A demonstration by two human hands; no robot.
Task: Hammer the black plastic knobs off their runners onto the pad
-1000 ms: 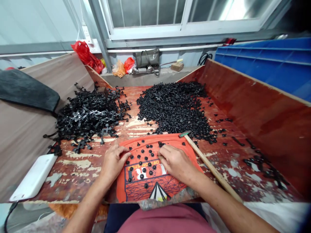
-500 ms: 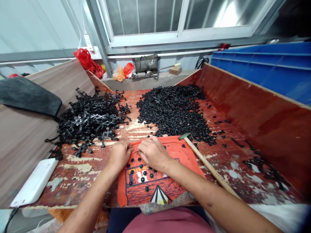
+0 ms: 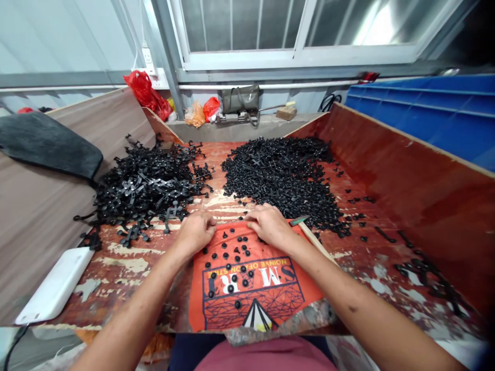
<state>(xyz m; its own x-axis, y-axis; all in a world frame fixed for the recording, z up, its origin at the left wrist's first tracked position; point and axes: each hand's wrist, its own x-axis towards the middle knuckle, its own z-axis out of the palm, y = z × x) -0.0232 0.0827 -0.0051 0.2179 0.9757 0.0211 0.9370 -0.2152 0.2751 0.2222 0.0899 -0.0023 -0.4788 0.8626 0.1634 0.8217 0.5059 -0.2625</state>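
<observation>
My left hand [image 3: 195, 233] is closed at the far left corner of an orange printed cloth [image 3: 286, 296], its fingers pinching the edge. Farther right along that same edge, my right hand [image 3: 270, 226] is curled with its fingertips on the fabric. Small black knob-like pieces [image 3: 231, 288] are scattered over the cloth between and in front of my hands, most standing apart from one another. A hammer [image 3: 299, 220] with a wooden handle lies beyond my right wrist; my forearm hides part of its handle.
Linked black parts [image 3: 150, 180] are heaped at the left, and a larger pile of small black pieces [image 3: 278, 175] lies ahead. A white device [image 3: 56, 286] with a cable rests near the left edge. Wooden boards [image 3: 406, 175] wall the table; a blue crate [image 3: 429, 111] stands outside.
My right hand has moved right and away to the cloth's far edge, uncovering more black pieces. My left hand has shifted slightly away from me. The view has turned a little left.
</observation>
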